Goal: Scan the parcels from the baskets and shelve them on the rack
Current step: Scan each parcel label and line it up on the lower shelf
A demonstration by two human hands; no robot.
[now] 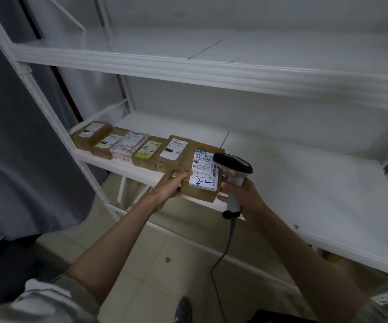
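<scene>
Head view: left hand [173, 183] gripped a brown parcel [200, 176] at the shelf [305, 183] edge, last in a row of parcels [127, 145]; right hand [242, 194] clenched round the scanner [234, 173] beside its label. Judged mid-shelving, with scanning likely done. Next: slide parcel fully on, then release.

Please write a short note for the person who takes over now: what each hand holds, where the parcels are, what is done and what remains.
Left hand grips the left edge of a brown parcel, label up, at the shelf front edge.
Right hand holds the scanner, head over the parcel's label.
Done: a row of parcels lies along the shelf's left end.
Left: finish scanning this parcel, set it at the row's right end, then fetch more. Baskets are not in view.
</scene>
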